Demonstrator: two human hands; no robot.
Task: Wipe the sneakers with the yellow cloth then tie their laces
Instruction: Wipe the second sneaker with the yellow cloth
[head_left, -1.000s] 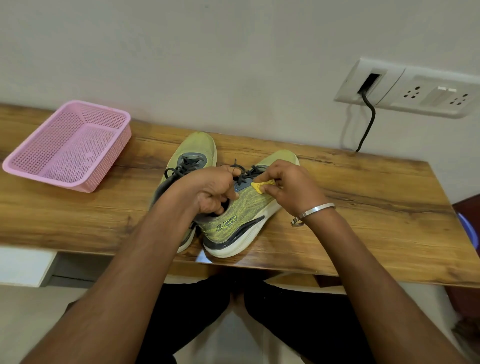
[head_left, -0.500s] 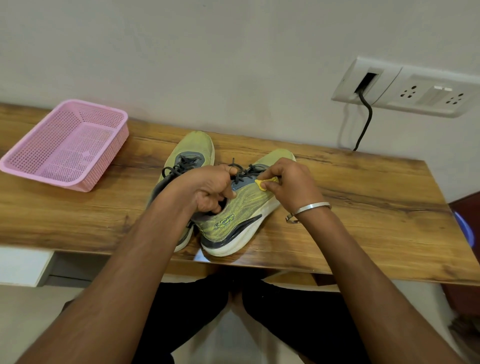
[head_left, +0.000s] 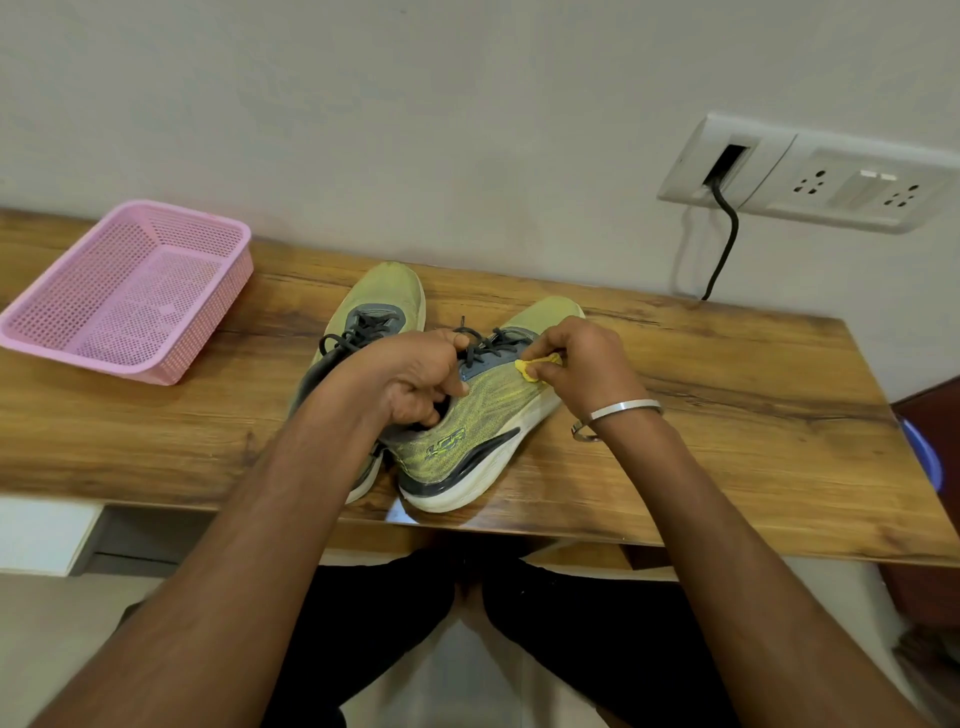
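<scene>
Two yellow-green sneakers with dark laces stand side by side on the wooden table (head_left: 727, 405). My left hand (head_left: 415, 376) grips the collar of the right sneaker (head_left: 467, 431), fingers curled into its opening, tilting it slightly. My right hand (head_left: 584, 364) pinches a small bunched yellow cloth (head_left: 537, 365) and presses it against that sneaker's upper, just beside the laces (head_left: 480, 343). Most of the cloth is hidden inside my fingers. The left sneaker (head_left: 376, 306) stands behind my left forearm, its heel hidden.
A pink mesh basket (head_left: 130, 291) sits at the table's back left. A white wall socket panel (head_left: 810, 176) with a black cable (head_left: 724, 244) hangs at the back right. The table's front edge runs just under the sneaker heels. My legs are below.
My right hand with the cloth has shifted slightly back and forth along the right sneaker's side. My left hand keeps its hold on the collar.
</scene>
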